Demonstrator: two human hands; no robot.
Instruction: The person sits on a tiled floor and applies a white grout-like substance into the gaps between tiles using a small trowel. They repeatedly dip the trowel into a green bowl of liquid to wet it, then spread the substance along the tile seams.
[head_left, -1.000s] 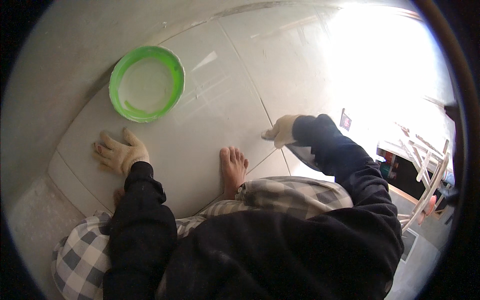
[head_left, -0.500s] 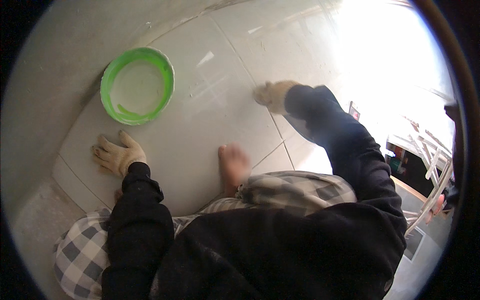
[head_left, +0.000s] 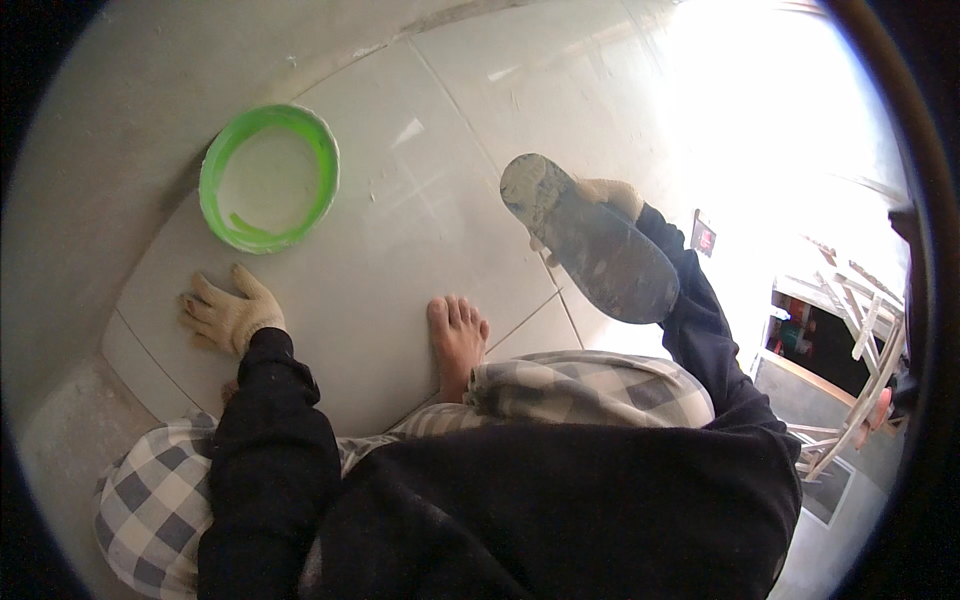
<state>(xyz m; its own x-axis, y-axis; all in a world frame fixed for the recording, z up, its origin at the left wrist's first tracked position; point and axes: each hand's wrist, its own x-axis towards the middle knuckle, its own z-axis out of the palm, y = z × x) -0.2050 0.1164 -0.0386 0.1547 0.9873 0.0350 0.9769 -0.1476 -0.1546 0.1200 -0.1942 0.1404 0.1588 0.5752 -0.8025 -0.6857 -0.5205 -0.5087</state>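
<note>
So the slab (head_left: 595, 240), a long grey one with rounded ends like a sole, is hanging out right of centre in the frame, flat face showing. The right hand (head_left: 612, 195) is clamping onto it from behind, glove showing past the upper edge and fingertips poking out on the lower-left side. The slab is looking raised off the floor (head_left: 380, 285) to me, but I can't tell how far.

The left hand (head_left: 232, 308), also gloved, is spreading its fingers at left of frame, gripping nothing and apparently leaning on the floor. The two hands are staying well apart. Just above the left one, the green tub (head_left: 327, 165) is sitting upper left, white stuff inside.

Things I'd be worrying about: if that glove is slipping on the smooth slab, it's dropping, maybe near the bare foot (head_left: 460, 345) at centre. If the left hand is sliding on slick tile, balance is going, and the tub is close enough to be getting knocked. Glare upper right probably isn't helping either.
</note>
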